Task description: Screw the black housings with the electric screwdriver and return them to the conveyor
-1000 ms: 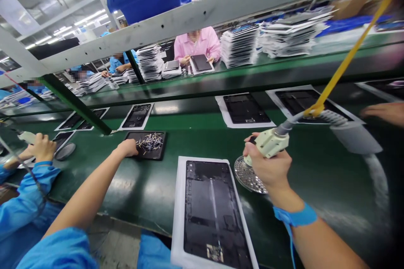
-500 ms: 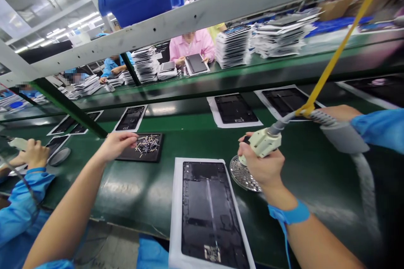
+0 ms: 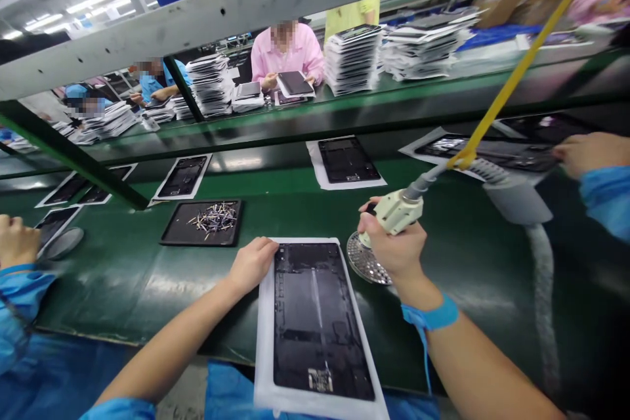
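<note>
My right hand (image 3: 396, 246) is wrapped round a cream electric screwdriver (image 3: 398, 211) with a grey cable at its top. The tool stands over a round metal plate full of small holes (image 3: 369, 264); its tip is hidden. In front of me a black tablet housing (image 3: 315, 315) lies on a white sheet (image 3: 264, 348). My left hand (image 3: 253, 264) is at the housing's top left corner, fingers pinched together. Whatever is in the pinch is too small to make out. Left of it is a black tray (image 3: 172, 226) with a heap of small thin strips (image 3: 216, 218).
More tablet housings (image 3: 348, 161) on white sheets lie along the far side of the green bench (image 3: 162, 302). A yellow strap (image 3: 526, 65) holds the screwdriver cable. A co-worker's hand (image 3: 588, 151) is at a housing on the right; another co-worker's hand (image 3: 17, 239) is at the left edge.
My left hand has moved from the tray of strips rightward to the housing's top left corner. My right hand keeps the screwdriver over the plate. The co-worker's hand at right has moved further right.
</note>
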A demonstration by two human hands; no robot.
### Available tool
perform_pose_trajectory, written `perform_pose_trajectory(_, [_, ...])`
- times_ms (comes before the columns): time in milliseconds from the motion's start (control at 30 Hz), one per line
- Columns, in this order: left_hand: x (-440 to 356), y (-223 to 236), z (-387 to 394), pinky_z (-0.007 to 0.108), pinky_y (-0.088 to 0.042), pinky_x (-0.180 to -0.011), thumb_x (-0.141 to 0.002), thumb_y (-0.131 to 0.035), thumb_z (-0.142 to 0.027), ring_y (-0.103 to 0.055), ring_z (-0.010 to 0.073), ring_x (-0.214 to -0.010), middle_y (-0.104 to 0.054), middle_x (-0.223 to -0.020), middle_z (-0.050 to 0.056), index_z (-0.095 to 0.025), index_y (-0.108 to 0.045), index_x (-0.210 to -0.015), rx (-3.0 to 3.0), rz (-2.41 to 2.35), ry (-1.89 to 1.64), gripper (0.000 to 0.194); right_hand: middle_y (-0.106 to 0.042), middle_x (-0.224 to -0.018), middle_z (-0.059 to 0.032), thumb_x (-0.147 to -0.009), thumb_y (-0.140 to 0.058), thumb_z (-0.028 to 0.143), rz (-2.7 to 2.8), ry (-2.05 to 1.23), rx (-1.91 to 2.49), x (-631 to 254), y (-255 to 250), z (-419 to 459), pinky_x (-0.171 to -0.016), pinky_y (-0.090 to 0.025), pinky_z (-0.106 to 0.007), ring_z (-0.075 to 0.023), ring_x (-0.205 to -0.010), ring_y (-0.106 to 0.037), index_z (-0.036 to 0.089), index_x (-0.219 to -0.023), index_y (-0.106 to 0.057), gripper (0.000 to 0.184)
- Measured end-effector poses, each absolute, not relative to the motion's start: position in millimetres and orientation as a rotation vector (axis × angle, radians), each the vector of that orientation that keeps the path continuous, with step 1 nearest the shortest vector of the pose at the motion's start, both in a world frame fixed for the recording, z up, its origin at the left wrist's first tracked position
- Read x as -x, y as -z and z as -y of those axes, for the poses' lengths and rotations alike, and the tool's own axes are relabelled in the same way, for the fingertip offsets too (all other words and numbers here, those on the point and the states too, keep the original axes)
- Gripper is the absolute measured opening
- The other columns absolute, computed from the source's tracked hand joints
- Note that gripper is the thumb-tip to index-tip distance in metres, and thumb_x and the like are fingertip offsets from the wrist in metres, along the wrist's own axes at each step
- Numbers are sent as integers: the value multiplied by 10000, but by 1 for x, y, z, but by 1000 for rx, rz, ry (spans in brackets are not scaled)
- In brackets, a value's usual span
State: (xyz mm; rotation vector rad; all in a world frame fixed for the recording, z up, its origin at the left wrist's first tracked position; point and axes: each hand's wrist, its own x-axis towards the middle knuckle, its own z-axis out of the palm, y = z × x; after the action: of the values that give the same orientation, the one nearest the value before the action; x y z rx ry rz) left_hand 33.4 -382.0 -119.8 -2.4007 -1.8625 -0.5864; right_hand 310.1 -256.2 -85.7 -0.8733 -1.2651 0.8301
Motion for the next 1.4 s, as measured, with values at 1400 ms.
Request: perform_pose_trajectory(1400, [-14, 113, 337, 249, -455, -694, -951, -598, -303, -640, 147, -748, -688, -822, 17, -203, -704, -867, 2751, 2067, 724, 168, -693, -836, 7, -795, -732, 233, 1269, -701, 853, -307, 87, 247, -478, -547, -263, -107, -494, -623, 201, -1034, -629, 262])
